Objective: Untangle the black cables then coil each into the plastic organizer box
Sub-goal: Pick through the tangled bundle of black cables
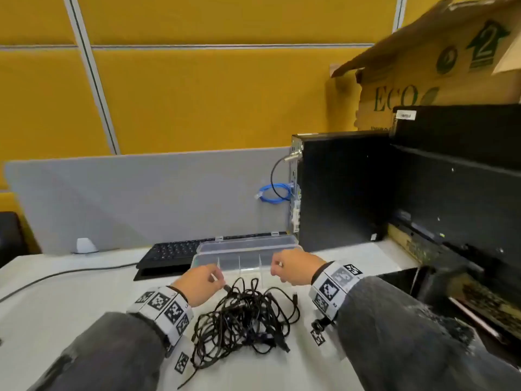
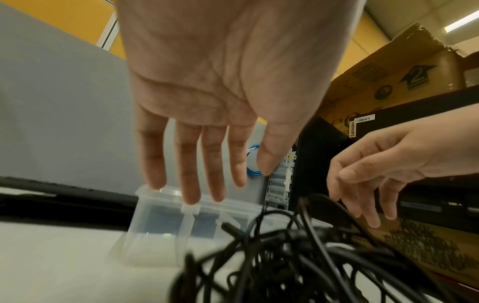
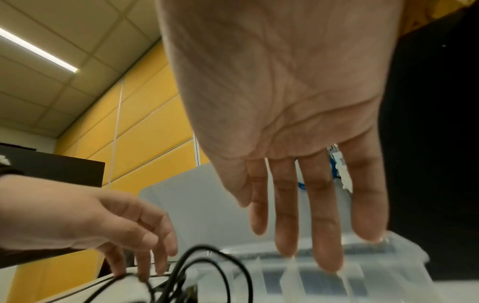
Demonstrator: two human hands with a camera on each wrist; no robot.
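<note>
A: Head view first: we see the black cables (image 1: pixel 242 320) still one tangle on the tabletop (image 1: pixel 70 294), just in front of the plastic organizer box (image 1: pixel 248 249), whose lid stands up.

B: We see the left hand (image 1: pixel 198 283) over the tangle's box-side edge, fingers (image 2: pixel 190 174) loosely spread; whether they touch a cable is unclear.

A: The right hand (image 1: pixel 293 266) hovers beside it, fingers (image 3: pixel 285 215) relaxed, holding nothing.

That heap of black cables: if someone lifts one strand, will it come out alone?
Probably not. The black cables lie knotted in crossing loops, so the clump would likely rise together. They look thin and floppy, apt to sag and droop. Plug ends could snag on loops. Both hands hover nearby, holding nothing.
</note>
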